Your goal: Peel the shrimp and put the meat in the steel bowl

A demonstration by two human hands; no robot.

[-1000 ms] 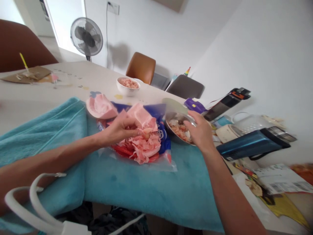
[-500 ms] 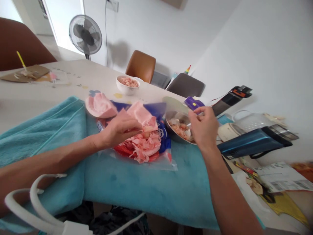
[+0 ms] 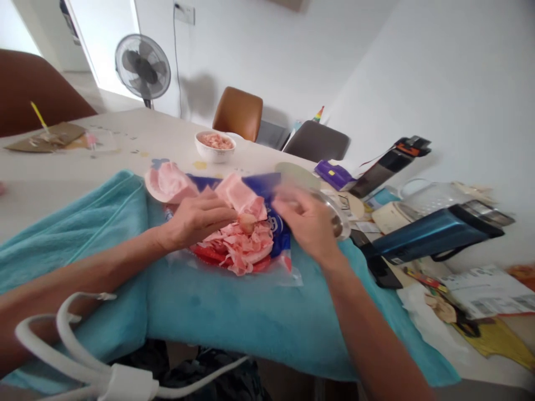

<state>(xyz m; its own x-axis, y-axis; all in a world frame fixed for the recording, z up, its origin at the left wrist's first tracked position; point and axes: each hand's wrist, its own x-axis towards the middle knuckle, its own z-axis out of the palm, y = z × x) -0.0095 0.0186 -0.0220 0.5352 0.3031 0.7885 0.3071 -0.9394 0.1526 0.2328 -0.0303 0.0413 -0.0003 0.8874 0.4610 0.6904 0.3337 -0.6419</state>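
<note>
My left hand (image 3: 203, 218) is closed over the heap, its fingertips pinching a small pale-pink pomelo segment (image 3: 247, 223). Below it lies a pile of torn pink membranes (image 3: 246, 248) on a blue and red plastic bag (image 3: 280, 223). Thick pink pieces of pomelo peel (image 3: 171, 182) rest at the back left of the pile. My right hand (image 3: 307, 220) hovers over the bag's right edge, its fingers smeared by motion. Partly hidden behind it is a steel bowl (image 3: 340, 217); its contents are mostly covered.
A white bowl (image 3: 215, 150) of pink pulp stands farther back. Teal towel (image 3: 251, 323) covers the front of the table. On the right are a blue bottle (image 3: 430, 234), a dark bottle (image 3: 387, 167), a purple pack (image 3: 334, 174) and papers. White cables (image 3: 129, 384) hang at lower left.
My right hand has moved left from above the steel bowl to the edge of the bag. My left hand stays at the heap with the pomelo segment. The view has shifted slightly.
</note>
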